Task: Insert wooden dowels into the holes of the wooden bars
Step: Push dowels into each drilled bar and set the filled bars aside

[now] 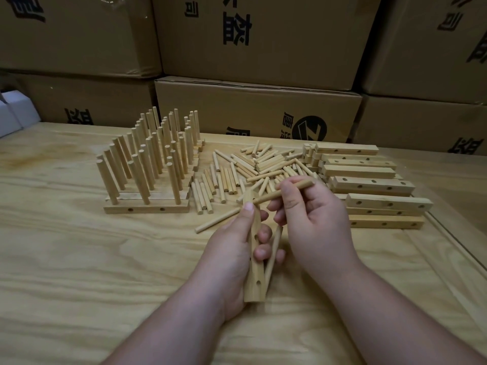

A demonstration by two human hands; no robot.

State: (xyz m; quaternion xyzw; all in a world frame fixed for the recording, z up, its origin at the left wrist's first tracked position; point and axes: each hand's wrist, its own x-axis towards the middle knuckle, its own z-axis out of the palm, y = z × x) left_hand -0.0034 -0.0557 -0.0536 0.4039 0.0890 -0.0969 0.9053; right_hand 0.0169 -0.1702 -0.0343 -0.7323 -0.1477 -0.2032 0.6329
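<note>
Wooden bars already filled with upright dowels (147, 164) stand packed together at centre left of the frame, so a good share of the job looks done. Plenty remains: loose dowels (253, 167) lie heaped at centre, and empty bars (369, 180) are stacked at centre right. Lower centre, the left hand (234, 248) wraps a bar (254, 259) end-on, thumb laid along its top, fingers curled round the far side where a second dowel (274, 251) shows beside them. The right hand (313, 219) pinches a dowel (284, 192) between thumb and curled fingers, its tip at the bar's upper hole, seemingly going in.
</note>
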